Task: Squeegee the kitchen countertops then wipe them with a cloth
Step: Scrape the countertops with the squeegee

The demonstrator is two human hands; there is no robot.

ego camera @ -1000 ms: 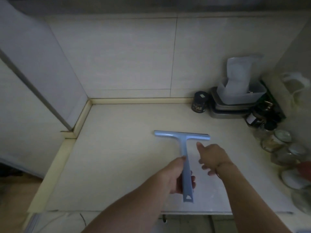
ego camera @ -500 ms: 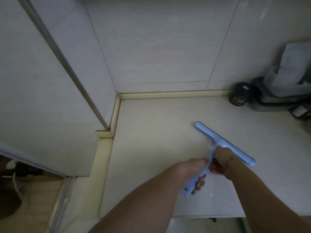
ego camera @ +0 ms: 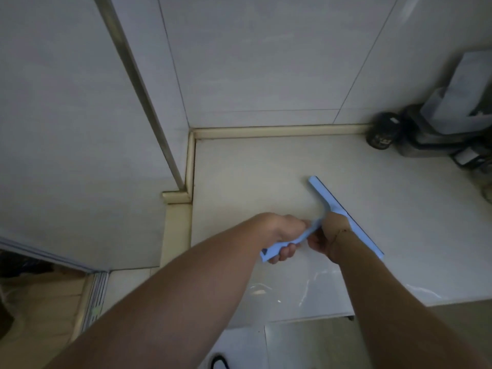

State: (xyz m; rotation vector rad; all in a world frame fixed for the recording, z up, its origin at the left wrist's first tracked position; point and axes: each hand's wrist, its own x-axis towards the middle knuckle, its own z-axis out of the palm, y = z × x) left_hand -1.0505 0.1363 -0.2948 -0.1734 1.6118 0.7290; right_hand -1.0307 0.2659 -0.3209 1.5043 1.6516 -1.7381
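A light blue T-shaped squeegee point(ego camera: 343, 209) lies with its blade on the pale countertop point(ego camera: 253, 177), the blade running from upper left to lower right. My left hand point(ego camera: 286, 235) grips the lower end of its handle. My right hand point(ego camera: 328, 234) holds the handle higher up, just below the blade; its fingers are mostly hidden behind the wrist. No cloth is in view.
Tiled walls point(ego camera: 253, 62) meet at the back left corner, edged by a cream trim strip point(ego camera: 279, 130). A small dark jar point(ego camera: 382, 134) and stacked containers point(ego camera: 439, 129) stand at the back right. The counter's front edge point(ego camera: 306, 319) runs below my arms; wet streaks glint near it.
My right hand came from beside the handle onto it and now holds it with the left. The squeegee turned from square-on to a diagonal. The view swung left and closer.
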